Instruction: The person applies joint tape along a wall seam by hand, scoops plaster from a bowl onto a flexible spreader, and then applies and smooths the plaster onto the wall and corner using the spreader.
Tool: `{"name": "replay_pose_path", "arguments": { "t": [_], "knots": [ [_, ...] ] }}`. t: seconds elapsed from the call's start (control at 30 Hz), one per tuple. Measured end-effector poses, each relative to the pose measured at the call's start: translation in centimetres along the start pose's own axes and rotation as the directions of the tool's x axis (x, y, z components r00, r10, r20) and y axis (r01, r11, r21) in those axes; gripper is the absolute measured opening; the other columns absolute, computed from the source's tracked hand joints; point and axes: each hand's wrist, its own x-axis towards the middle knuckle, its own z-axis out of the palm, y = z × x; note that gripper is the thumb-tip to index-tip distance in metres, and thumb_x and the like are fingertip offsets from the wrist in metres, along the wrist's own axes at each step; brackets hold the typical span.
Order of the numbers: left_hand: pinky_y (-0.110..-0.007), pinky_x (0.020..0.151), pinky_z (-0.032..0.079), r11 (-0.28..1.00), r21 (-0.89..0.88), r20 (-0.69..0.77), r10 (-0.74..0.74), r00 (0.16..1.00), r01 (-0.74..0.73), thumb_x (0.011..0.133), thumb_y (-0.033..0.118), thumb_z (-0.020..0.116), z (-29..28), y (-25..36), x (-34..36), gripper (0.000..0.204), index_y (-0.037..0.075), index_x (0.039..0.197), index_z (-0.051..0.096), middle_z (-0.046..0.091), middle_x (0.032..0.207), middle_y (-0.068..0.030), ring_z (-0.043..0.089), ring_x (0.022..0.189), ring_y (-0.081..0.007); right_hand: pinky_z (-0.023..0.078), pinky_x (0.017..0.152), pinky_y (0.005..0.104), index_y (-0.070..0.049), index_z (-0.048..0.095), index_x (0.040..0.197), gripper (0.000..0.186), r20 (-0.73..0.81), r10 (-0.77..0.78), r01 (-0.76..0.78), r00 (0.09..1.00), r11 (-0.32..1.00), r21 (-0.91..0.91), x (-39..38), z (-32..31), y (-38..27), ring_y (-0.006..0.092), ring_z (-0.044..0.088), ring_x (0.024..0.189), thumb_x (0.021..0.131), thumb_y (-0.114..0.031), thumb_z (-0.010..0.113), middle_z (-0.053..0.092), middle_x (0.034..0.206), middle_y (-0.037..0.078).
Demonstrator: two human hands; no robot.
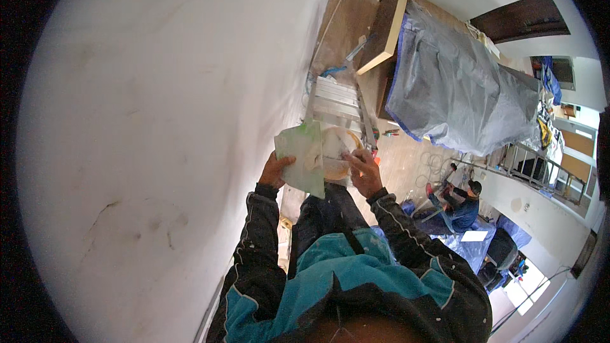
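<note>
My left hand point(276, 169) grips the left edge of a flat, pale green, translucent sheet point(300, 160) with whitish smears on it. To its right, and partly behind it, is a round bowl point(337, 173) with a yellowish rim and white material inside. My right hand point(364, 173) is at the bowl's right side, its fingers bent and closed, the fingertips over the white material. Whatever those fingers hold, if anything, is too small to make out. An aluminium stepladder point(337, 96) stands just beyond the bowl.
A pale wall point(146, 121) with cracks and smudges rises close on my left. Grey plastic sheeting point(457, 82) covers something large at the far right, beside a wooden panel point(386, 22). Another person point(462, 208) sits low on the right, near cables point(432, 166) on the floor.
</note>
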Motion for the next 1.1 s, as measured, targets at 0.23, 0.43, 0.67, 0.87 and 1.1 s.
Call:
{"name": "replay_pose_path", "arguments": {
  "t": [0.23, 0.43, 0.67, 0.87, 1.1],
  "knots": [
    [-0.045, 0.104, 0.044, 0.578, 0.712, 0.180, 0.399, 0.899, -0.399, 0.088, 0.021, 0.069, -6.0, -2.6, -0.8, 0.048, 0.002, 0.130, 0.058, 0.064, 0.127, -0.0140, 0.060, 0.117, -0.0304, 0.051, 0.083, 0.0501, -0.015, 0.060, 0.138, 0.053, 0.020, 0.069, -0.059, 0.997, 0.940, -0.336, -0.8, 5.6, 6.8, 0.0367, 0.060, 0.096, 0.086, -0.013, 0.064, 0.060, 0.112, 0.021],
    [-0.040, 0.104, 0.049, 0.987, -0.163, -0.126, -0.039, 0.991, 0.018, 0.099, 0.021, 0.060, 3.6, -3.4, -1.1, 0.041, 0.004, 0.135, 0.053, 0.062, 0.131, -0.0117, 0.062, 0.117, -0.0264, 0.046, 0.093, 0.0505, -0.016, 0.047, 0.149, 0.071, -0.113, 0.185, -0.217, 0.976, 0.805, -0.552, -6.0, 11.6, 16.4, 0.0375, 0.057, 0.108, 0.082, -0.027, 0.070, 0.050, 0.142, 0.026],
    [-0.043, 0.096, 0.055, 0.952, -0.081, -0.116, 0.285, 0.951, -0.295, 0.095, 0.015, 0.069, 8.8, 4.5, -3.0, 0.048, -0.001, 0.135, 0.047, 0.061, 0.128, -0.0118, 0.064, 0.111, -0.0261, 0.035, 0.111, 0.0533, -0.005, 0.049, 0.143, 0.067, -0.253, -0.090, -0.072, 0.963, 0.822, -0.565, 0.0, 13.0, 15.3, 0.0423, 0.051, 0.125, 0.086, -0.032, 0.070, 0.044, 0.148, 0.027],
    [-0.040, 0.104, 0.050, 0.909, -0.184, -0.061, 0.369, 0.927, -0.374, 0.097, 0.017, 0.068, 17.8, 12.5, -6.5, 0.045, 0.002, 0.135, 0.051, 0.061, 0.128, -0.0097, 0.060, 0.118, -0.0224, 0.040, 0.108, 0.0520, -0.005, 0.052, 0.140, 0.053, -0.034, -0.202, 0.180, 0.979, 0.927, -0.328, 4.6, 14.9, 9.5, 0.0441, 0.054, 0.121, 0.095, -0.032, 0.058, 0.052, 0.139, 0.026],
    [-0.036, 0.104, 0.048, 0.900, -0.051, -0.035, 0.431, 0.902, -0.432, 0.097, 0.021, 0.070, 21.8, 15.5, -10.8, 0.048, 0.001, 0.136, 0.050, 0.060, 0.130, -0.0083, 0.058, 0.119, -0.0199, 0.049, 0.101, 0.0501, -0.008, 0.054, 0.137, 0.040, 0.040, -0.418, 0.420, 0.908, 0.905, -0.070, 11.1, 14.1, -1.2, 0.0454, 0.059, 0.114, 0.106, -0.031, 0.044, 0.062, 0.127, 0.025]
  ]
}}
